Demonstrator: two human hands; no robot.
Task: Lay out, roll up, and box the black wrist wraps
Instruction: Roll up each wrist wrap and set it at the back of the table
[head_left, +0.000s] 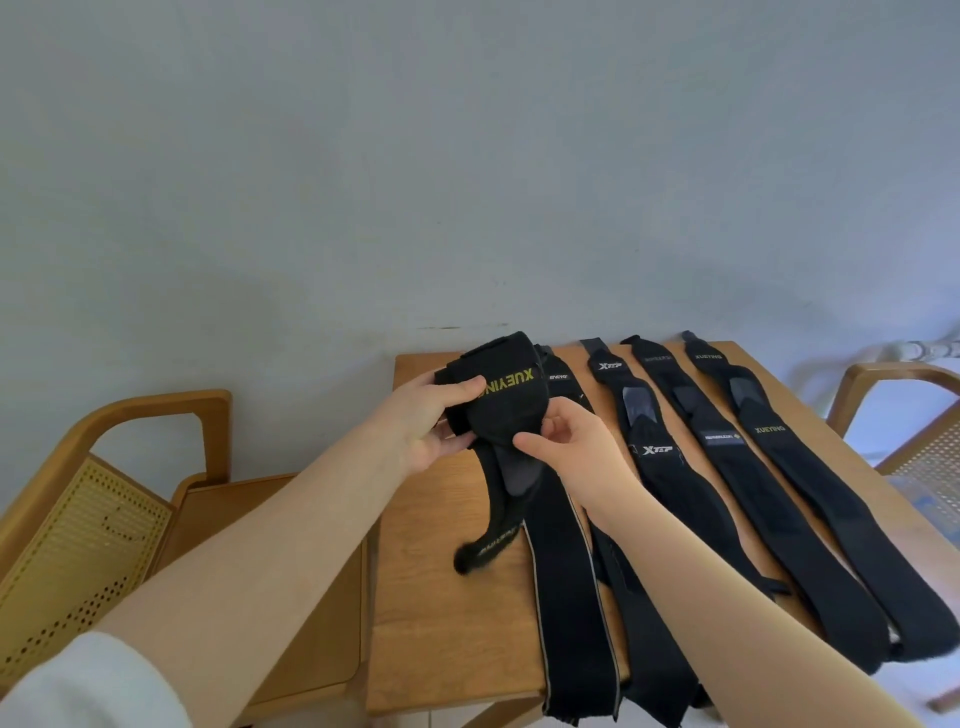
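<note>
Starting at nine o'clock, a wooden chair (104, 499) with a perforated yellow back stands beside the surface (457, 623), a small wooden table against a plain pale wall (467, 156). Just right of it, the left hand (431, 431) holds a partly rolled wrap (498, 395), thumb curled over the top of the bundle and fingers beneath, raised a little above the far left corner of the surface. The right hand (566, 441) pinches the lower edge of the same roll with curled fingers, and the wrap's loose tail (488, 530) hangs down to touch the wood toward six o'clock. Further right, a wide strap with pale edging (566, 571) lies flat, then three more laid-out wraps (769, 519) run side by side from twelve o'clock toward five o'clock, their near ends hanging over the front edge. At three o'clock a second chair (914, 441) shows at the frame's edge. By this showing, the laying out looks done and rolling is only beginning: one wrap is in hand, half wound, and the others remain unrolled. No box is in view, so boxing appears wholly ahead.
</note>
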